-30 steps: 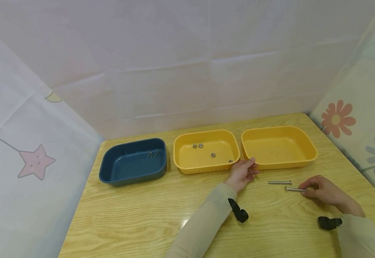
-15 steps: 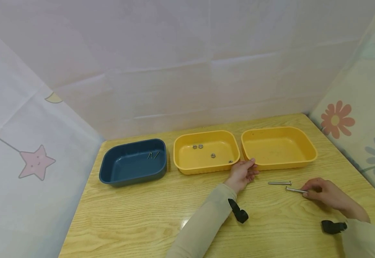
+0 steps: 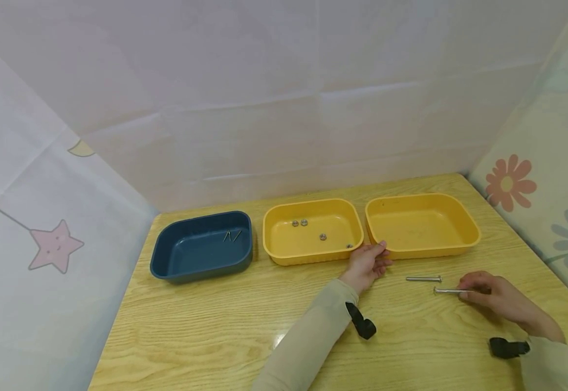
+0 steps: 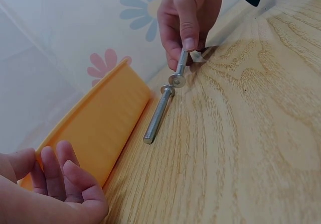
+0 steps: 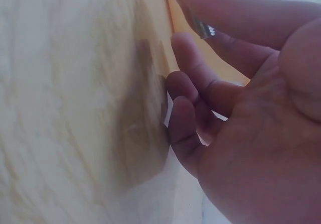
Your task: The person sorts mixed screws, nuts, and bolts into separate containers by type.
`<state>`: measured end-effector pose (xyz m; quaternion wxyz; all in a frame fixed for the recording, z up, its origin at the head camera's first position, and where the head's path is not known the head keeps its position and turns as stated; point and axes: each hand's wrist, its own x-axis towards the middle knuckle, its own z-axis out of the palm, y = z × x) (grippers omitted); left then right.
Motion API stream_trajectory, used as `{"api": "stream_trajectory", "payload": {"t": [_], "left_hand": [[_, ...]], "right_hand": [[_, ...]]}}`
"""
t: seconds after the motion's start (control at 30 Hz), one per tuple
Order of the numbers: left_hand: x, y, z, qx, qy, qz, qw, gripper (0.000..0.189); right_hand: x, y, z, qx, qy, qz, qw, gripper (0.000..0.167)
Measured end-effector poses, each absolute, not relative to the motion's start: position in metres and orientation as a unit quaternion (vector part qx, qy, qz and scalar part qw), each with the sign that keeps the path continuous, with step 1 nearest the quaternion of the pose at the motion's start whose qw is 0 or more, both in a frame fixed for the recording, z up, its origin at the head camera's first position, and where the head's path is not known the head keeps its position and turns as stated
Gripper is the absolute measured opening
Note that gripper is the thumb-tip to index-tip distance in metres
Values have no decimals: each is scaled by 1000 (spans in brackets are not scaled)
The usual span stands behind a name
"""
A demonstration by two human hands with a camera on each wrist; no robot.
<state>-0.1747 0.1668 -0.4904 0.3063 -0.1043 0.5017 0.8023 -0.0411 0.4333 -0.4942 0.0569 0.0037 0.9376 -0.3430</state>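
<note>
My right hand (image 3: pixel 504 301) pinches a silver bolt (image 3: pixel 447 290) between thumb and fingers, its head pointing left. A second bolt (image 3: pixel 423 279) lies on the table just beyond it, and in the left wrist view the two bolt heads overlap. Only the threaded end of the held bolt (image 5: pixel 204 29) shows in the right wrist view. At the near left corner of the right yellow bin (image 3: pixel 433 252), my left hand (image 3: pixel 364 266) grips the rim, thumb on top and fingers against the outer wall. No nuts or bolts show inside that bin.
Left of it stands another yellow bin (image 3: pixel 308 258) with several nuts (image 3: pixel 322 237) inside. A dark blue bin (image 3: pixel 203 272) at the far left holds a few thin, pin-like pieces (image 3: pixel 237 235). Cloth walls (image 3: pixel 245 108) border the wooden table (image 3: pixel 206 336) at back and sides.
The right hand has drawn slightly right and toward me with its bolt, whose head has moved a little away from the one on the table. The left hand keeps its place.
</note>
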Motion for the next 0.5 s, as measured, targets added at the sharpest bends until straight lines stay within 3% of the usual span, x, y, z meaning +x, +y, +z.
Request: {"api": "stream_trajectory", "payload": {"t": [0.23, 0.5], "left_hand": [[-175, 167, -491, -104, 503, 801, 307, 13], [-175, 167, -491, -102, 503, 802, 306, 12]], "right_hand": [[-39, 432, -492, -14, 929, -368, 33, 9], [-37, 429, -485, 7, 925, -376, 42, 18]]}}
